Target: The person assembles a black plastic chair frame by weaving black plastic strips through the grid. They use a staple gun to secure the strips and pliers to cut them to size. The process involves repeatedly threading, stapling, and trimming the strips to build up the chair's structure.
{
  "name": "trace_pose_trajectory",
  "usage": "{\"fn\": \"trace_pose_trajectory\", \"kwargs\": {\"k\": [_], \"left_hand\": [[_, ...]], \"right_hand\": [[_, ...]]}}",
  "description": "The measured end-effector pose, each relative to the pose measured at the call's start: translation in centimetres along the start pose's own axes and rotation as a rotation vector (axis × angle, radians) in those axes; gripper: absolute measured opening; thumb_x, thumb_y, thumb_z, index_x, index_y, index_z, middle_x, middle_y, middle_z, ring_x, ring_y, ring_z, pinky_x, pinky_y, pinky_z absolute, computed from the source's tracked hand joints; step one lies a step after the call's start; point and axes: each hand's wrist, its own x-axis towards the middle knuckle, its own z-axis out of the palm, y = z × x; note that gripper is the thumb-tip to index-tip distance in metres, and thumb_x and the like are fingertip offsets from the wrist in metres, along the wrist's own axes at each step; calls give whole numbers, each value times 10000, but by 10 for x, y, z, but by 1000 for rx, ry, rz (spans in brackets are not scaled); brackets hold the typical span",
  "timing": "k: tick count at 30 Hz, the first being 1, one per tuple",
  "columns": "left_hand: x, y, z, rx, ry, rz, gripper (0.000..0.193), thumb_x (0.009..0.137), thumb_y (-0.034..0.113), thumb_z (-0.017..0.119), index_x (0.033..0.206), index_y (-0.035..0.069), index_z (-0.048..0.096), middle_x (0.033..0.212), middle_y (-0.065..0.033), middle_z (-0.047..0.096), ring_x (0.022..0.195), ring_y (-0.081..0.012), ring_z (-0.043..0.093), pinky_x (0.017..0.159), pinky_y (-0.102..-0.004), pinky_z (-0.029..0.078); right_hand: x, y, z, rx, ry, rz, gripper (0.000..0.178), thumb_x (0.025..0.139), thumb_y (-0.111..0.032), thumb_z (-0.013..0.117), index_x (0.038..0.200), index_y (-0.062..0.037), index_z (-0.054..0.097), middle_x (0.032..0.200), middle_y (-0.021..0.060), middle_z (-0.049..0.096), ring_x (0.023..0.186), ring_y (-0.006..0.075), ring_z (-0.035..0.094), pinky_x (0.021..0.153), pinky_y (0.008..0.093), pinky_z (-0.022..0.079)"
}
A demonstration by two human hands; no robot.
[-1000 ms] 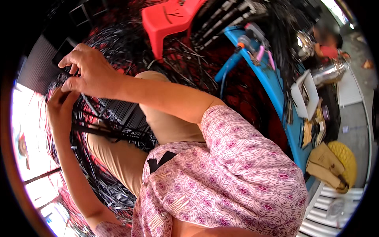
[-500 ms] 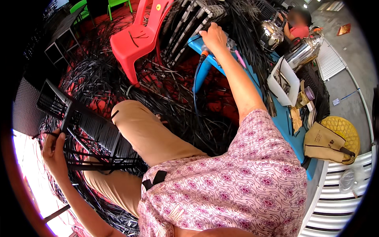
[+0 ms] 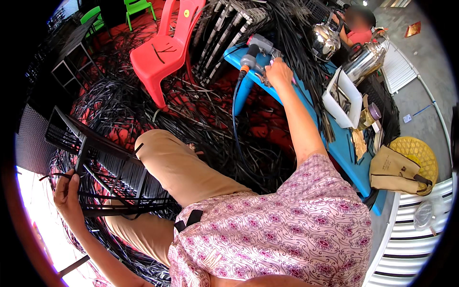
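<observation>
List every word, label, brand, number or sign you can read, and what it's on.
Nothing is clear enough to quote.
Tan bag: small dark print, too small to read.
Red chair: round yellow sticker on the backrest, too small to read.

Workshop, with heaped black strips [image 3: 111, 101], power tool [image 3: 249, 60], blue bench [image 3: 360, 175]
</observation>
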Motion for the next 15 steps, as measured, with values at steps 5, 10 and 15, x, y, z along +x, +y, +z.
{"fn": "trace_pose_trajectory", "kwargs": {"k": [5, 10, 15], "left_hand": [[2, -2, -1, -10, -19, 25, 199, 944, 75, 697, 1115, -22, 730, 836, 40, 623, 770, -22, 502, 695, -170, 385], [-1, 7, 7, -80, 35, 13, 117, 946, 89, 695, 1015, -5, 704, 786, 66, 565, 724, -5, 435, 654, -170, 325], [1, 7, 1, 2, -11, -9, 228, 950, 104, 691, 784, 67, 539, 730, 90, 434, 678, -6, 316, 597, -206, 230]], "right_hand": [[-10, 4, -14, 43, 10, -39, 389, 843, -190, 684, 1141, 38, 579, 1032, 247, 717, 979, 392, 703, 854, 486, 557], [-34, -2, -54, 115, 191, -50, 415, 832, -181, 666, 1189, 12, 576, 1021, 249, 710, 938, 410, 701, 845, 488, 551], [-26, 36, -61, -19, 271, -33, 417, 828, -180, 674, 1172, 22, 552, 994, 259, 698, 905, 418, 701, 828, 507, 553]]}}
